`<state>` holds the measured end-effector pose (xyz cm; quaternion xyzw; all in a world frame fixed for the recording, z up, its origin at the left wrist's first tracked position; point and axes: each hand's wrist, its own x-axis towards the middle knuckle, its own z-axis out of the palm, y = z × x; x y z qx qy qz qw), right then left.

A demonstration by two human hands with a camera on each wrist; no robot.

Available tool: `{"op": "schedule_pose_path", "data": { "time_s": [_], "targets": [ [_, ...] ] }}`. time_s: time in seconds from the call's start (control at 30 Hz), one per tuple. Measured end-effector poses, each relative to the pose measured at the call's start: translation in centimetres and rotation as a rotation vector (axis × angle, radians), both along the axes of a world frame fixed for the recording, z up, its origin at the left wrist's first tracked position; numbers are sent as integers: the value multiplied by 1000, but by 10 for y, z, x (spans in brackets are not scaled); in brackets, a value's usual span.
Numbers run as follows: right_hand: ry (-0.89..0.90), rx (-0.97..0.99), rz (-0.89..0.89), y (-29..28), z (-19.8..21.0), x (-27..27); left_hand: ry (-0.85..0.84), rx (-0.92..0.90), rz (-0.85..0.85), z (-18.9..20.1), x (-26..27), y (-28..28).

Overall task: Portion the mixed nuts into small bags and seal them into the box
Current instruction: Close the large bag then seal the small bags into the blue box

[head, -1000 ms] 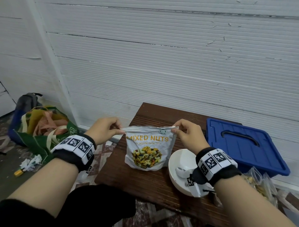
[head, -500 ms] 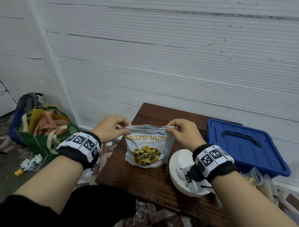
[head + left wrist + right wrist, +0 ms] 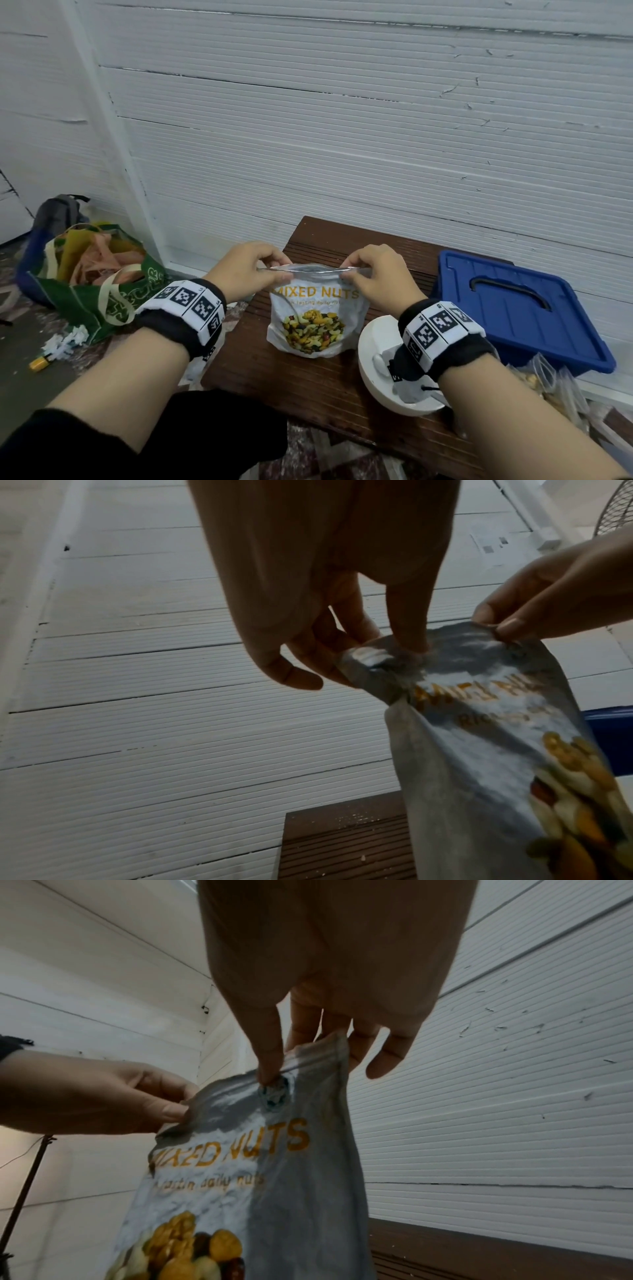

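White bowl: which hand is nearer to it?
Right. The right hand pinches the right top corner of the mixed nuts bag, with its wrist above the white bowl. The left hand pinches the left corner, across the bag from the bowl.

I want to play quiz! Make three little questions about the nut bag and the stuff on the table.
1. True or false: both hands pinch the top of the nut bag.
2. What colour is the box lid? A red, B blue, C green.
3. Fill in: the white ___ sits beside the bag.

Key: 1 true: left hand and right hand each have a grip on a top corner. 2 B. 3 bowl.
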<state>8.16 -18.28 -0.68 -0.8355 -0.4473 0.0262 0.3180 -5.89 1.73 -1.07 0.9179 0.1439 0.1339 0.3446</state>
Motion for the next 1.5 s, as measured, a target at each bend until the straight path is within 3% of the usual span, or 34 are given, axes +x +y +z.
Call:
{"op": "schedule_pose_path", "data": {
  "time_s": [0.17, 0.5, 0.73, 0.93, 1.2, 1.5],
  "targets": [
    [-96, -26, -17, 5, -3, 0, -77, 42, -45, -4, 8, -8],
    [-255, -104, -7, 12, 3, -8, -78, 87, -67, -3, 13, -12],
    [-278, -89, -31, 19, 6, -16, -118, 165, -83, -8, 23, -20],
    [-325, -136, -8, 21, 7, -20, -126, 57, -70, -5, 17, -21],
    [-315, -107, -35, 26, 4, -23, 26, -4, 19, -3, -9, 4],
    [-338, -104, 29, 42, 7, -32, -2, 9, 49, -4, -9, 2]
  ]
}}
